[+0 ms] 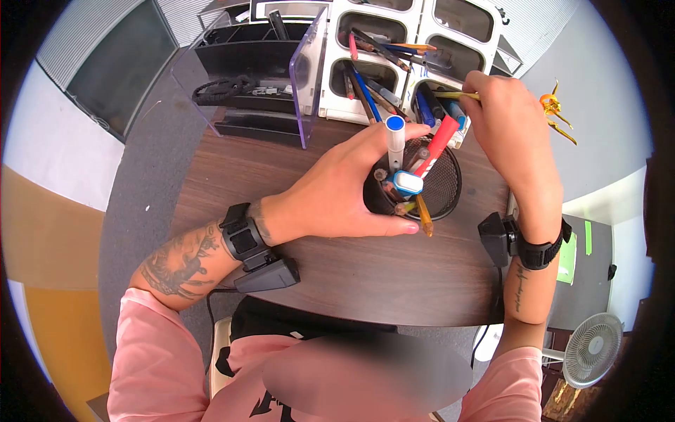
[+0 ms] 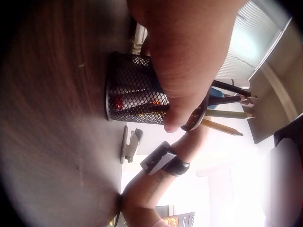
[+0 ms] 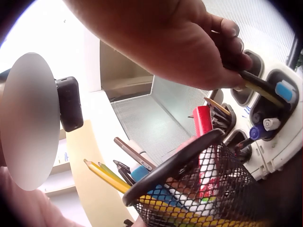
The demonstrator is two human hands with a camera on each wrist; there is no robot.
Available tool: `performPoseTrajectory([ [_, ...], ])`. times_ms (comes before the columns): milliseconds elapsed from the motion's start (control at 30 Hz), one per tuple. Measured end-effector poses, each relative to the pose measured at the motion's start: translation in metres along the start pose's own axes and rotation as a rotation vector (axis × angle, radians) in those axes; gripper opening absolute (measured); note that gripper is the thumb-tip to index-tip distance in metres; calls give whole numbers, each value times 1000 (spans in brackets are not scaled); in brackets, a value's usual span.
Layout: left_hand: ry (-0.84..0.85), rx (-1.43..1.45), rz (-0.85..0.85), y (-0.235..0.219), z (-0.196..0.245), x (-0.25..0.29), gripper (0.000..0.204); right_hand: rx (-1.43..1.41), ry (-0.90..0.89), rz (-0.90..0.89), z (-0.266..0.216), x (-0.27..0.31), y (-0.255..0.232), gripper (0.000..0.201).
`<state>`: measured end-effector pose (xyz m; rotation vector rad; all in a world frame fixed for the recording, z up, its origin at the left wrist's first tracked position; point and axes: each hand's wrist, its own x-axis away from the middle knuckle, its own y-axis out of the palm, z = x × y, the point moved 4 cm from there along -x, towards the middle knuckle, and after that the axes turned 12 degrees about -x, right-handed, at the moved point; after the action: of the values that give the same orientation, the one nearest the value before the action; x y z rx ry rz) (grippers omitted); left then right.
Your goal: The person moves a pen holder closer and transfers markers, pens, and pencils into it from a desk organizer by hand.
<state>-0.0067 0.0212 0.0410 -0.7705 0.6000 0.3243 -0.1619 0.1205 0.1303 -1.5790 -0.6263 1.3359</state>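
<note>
My left hand curves round a black mesh pen cup, thumb on its near side, as the left wrist view also shows. Out of the cup stick a red marker, a white marker with a blue end, a yellow pencil and several other pens. To the right, my right hand pinches a slim yellow and dark pencil. The pencil's far end reaches into a compartment of the white organizer, beside a light-blue-capped pen and blue and white pens.
Other organizer compartments hold pencils and pens. A clear-sided holder with black trays stands at the back left. A stapler lies beyond the cup in the left wrist view. The dark wooden table ends in a curved front edge.
</note>
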Motion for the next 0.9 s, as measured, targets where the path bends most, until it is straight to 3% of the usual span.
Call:
performPoseTrajectory([
  [367,1,-2,-2,0,-1,2,98,-201,-111,107,12,17,-56,11],
  [433,10,-25,12,-1,0,1,98,-211,-107,45,12,21,-72,11],
  [500,18,-50,28,-1,2,2,98,-422,-82,96,13,26,-84,10],
  [567,-66,9,12,1,1,3,94,-435,-117,106,10,36,-94,11],
  [667,-170,-11,33,2,-4,9,101,-421,50,23,-4,48,-117,19],
  [767,-174,1,61,-2,-3,4,101,-297,89,-17,9,61,-135,21],
  [800,-156,23,83,-1,-3,4,100,-310,184,53,13,67,-134,19],
  [833,-156,23,84,0,-5,5,100,-309,183,53,10,64,-131,19],
  [900,-114,-44,97,0,-6,5,98,-600,2,-101,-3,52,-119,14],
])
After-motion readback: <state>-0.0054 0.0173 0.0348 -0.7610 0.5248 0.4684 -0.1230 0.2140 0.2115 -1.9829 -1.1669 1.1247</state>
